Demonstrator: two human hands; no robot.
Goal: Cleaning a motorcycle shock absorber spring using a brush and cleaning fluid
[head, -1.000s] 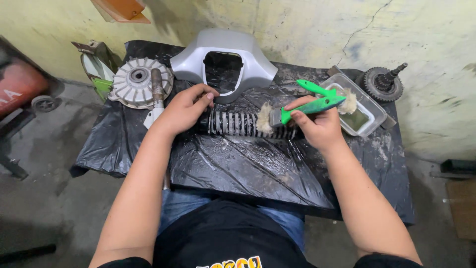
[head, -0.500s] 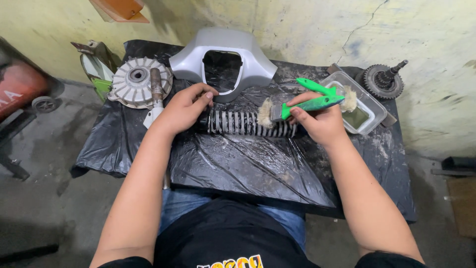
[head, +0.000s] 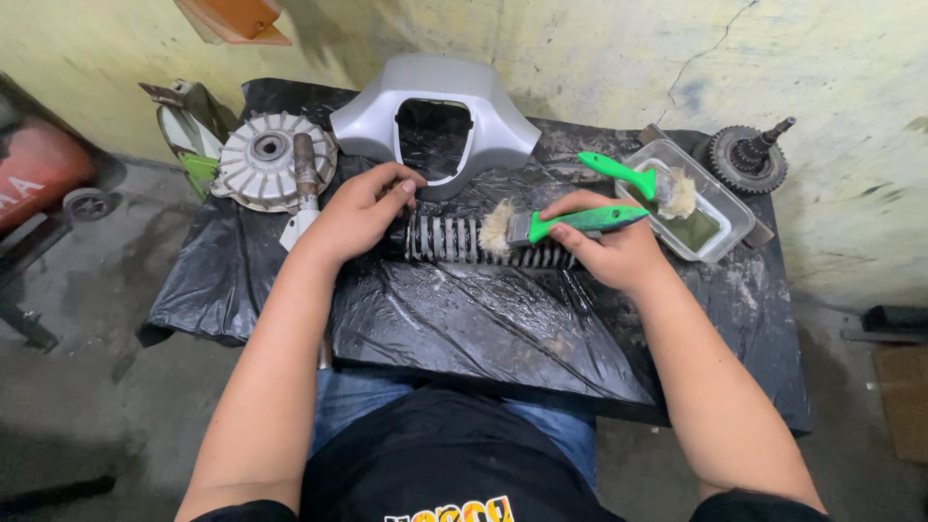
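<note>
Cracked yellowish wall (head: 599,58), grey concrete floor (head: 87,387), table (head: 773,377) draped in black plastic sheet (head: 483,329)

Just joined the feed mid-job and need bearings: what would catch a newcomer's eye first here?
The right hand holds a green-handled brush, its bristles on a black coil spring lying across the plastic-covered table, while the left hand grips the spring's left end. Behind them sits a grey plastic cowl, and a second green brush rests in a clear tray at right.
</note>
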